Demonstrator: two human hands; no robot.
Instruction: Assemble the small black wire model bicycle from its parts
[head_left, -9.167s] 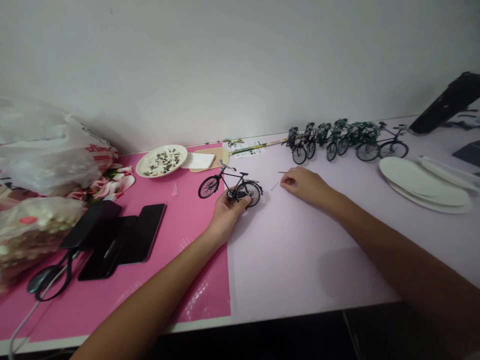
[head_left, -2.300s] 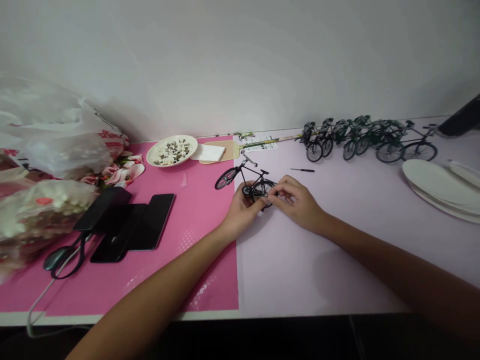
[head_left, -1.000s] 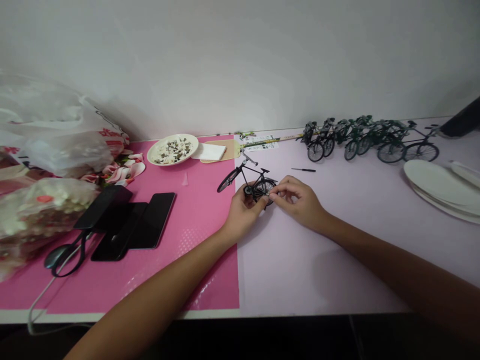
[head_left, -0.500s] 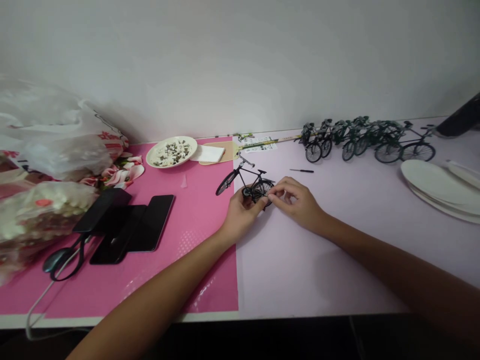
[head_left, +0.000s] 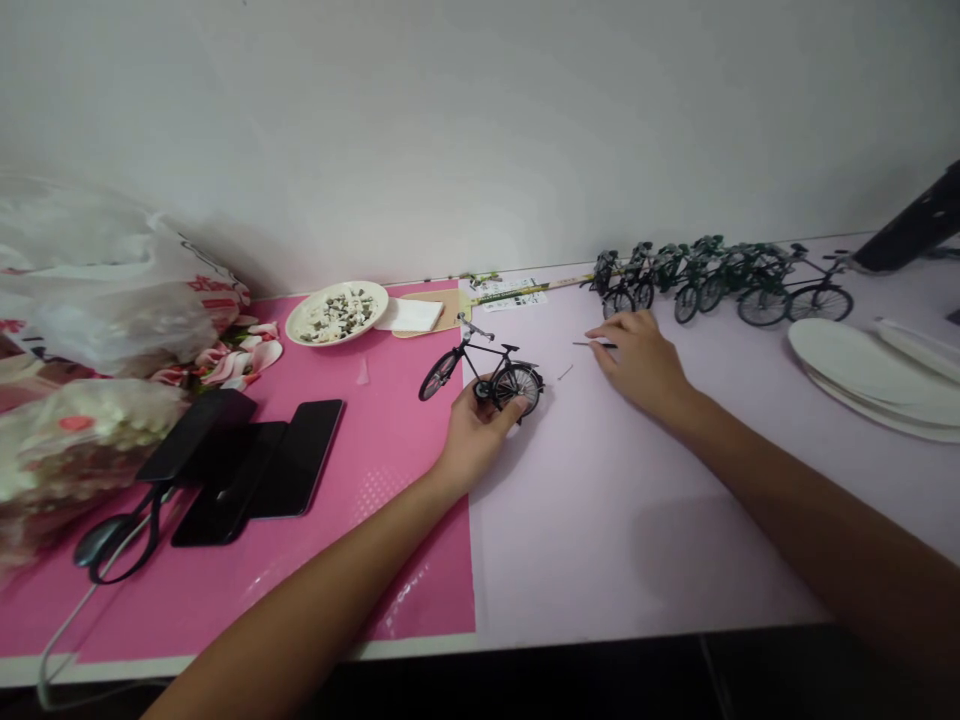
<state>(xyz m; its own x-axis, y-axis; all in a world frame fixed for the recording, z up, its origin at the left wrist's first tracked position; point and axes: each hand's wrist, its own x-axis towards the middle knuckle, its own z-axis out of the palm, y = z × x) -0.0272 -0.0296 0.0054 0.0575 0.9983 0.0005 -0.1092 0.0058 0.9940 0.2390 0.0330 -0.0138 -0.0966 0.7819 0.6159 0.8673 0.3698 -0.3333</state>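
Observation:
A small black model bicycle (head_left: 480,362) stands upright on the table where the pink mat (head_left: 375,450) meets the pale surface. My left hand (head_left: 474,432) grips it at the rear wheel from the near side. My right hand (head_left: 643,365) lies farther right and back, its fingertips closed over the handle of a small screwdriver (head_left: 583,344) that lies flat on the table; only the thin shaft shows. A tiny metal pin (head_left: 565,372) lies between the bicycle and my right hand.
A row of several finished model bicycles (head_left: 720,282) lines the wall at back right, with white plates (head_left: 862,365) in front of them. A bowl of small parts (head_left: 336,312), dark phones (head_left: 292,470), scissors (head_left: 112,535) and plastic bags (head_left: 97,300) fill the left.
My right hand has left the bicycle's rear wheel and moved right and back onto the screwdriver. The left hand keeps its hold on the bicycle.

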